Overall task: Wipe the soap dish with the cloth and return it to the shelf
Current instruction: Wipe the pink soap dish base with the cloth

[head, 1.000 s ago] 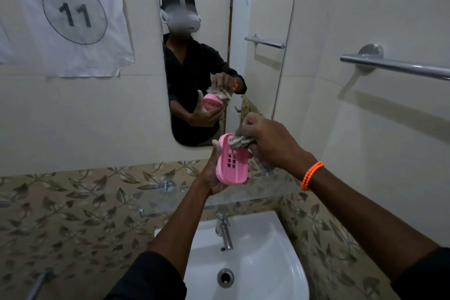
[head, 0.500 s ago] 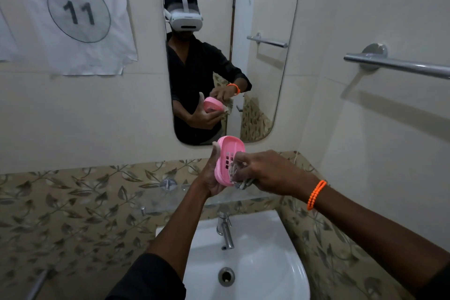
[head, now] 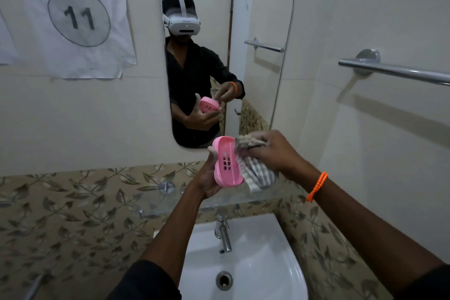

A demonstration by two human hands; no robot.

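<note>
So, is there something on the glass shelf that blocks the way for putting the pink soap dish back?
Nothing visible does. The left hand holds the pink soap dish just above the glass shelf, whose visible part is bare. Only the striped cloth, gripped by the right hand, hangs beside the dish.

- My left hand [head: 207, 178] is raised in front of me, palm turned toward me, fingers curled behind the soap dish [head: 227, 163] and thumb tip showing past its far edge, holding it upright.
- My left forearm rises from the lower middle, bare up to a dark sleeve at the elbow.
- My right hand [head: 270, 151] comes in from the right, knuckles up, fingers bunched round the cloth [head: 255, 173] and pressing it against the dish's right rim.
- My right forearm stretches from the lower right corner, an orange bracelet [head: 317, 187] on the wrist.
</note>
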